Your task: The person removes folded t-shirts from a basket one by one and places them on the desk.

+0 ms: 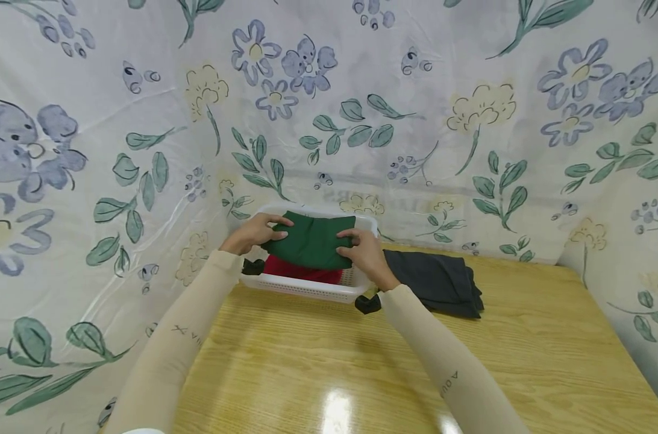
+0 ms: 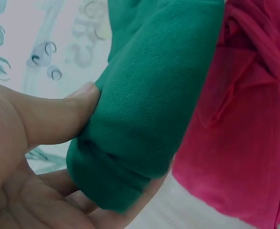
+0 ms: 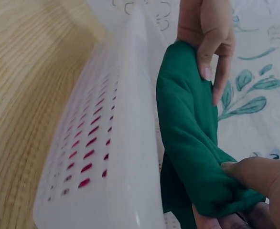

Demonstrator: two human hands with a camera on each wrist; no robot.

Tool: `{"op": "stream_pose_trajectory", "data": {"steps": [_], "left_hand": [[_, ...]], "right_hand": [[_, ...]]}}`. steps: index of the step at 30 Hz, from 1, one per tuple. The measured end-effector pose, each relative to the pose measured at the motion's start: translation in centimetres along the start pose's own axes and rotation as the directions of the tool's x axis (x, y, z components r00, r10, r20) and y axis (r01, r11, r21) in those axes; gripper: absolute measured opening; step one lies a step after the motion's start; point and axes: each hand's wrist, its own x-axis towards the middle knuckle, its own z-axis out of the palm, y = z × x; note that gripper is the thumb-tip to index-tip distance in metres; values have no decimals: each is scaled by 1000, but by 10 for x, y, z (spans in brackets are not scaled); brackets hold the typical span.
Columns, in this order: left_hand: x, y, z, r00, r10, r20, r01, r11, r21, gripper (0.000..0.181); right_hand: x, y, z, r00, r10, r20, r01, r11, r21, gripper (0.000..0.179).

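Observation:
A folded green cloth (image 1: pixel 310 242) hangs between my two hands, over a white plastic basket (image 1: pixel 307 290). My left hand (image 1: pixel 258 232) pinches its left end, with the thumb on one face and the fingers behind, as the left wrist view shows. At the other end my right hand (image 1: pixel 368 253) grips the cloth between thumb and fingers. Beneath it a red cloth (image 1: pixel 302 269) lies in the basket, its folds (image 2: pixel 240 133) showing pinkish in the left wrist view. The basket's slotted side (image 3: pixel 97 138) stands close beside the green cloth in the right wrist view.
To the right of the basket a folded dark grey cloth (image 1: pixel 434 282) lies on the wooden table (image 1: pixel 318 349). A flower-printed sheet (image 1: pixel 361 120) hangs behind the basket and along the left side.

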Motion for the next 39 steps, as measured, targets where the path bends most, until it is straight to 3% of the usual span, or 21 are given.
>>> {"op": "stream_pose_trajectory", "data": {"steps": [8, 19, 39], "left_hand": [[3, 10, 8, 1000, 28, 2, -28, 998, -55, 40], [5, 26, 22, 998, 63, -10, -64, 991, -114, 40], [14, 64, 49, 993, 121, -14, -122, 989, -79, 42]], "right_hand": [[-3, 6, -16, 999, -25, -25, 24, 998, -58, 32], [-9, 7, -40, 999, -18, -31, 19, 999, 28, 33], [-26, 15, -94, 999, 0, -46, 1, 999, 32, 33]]}}
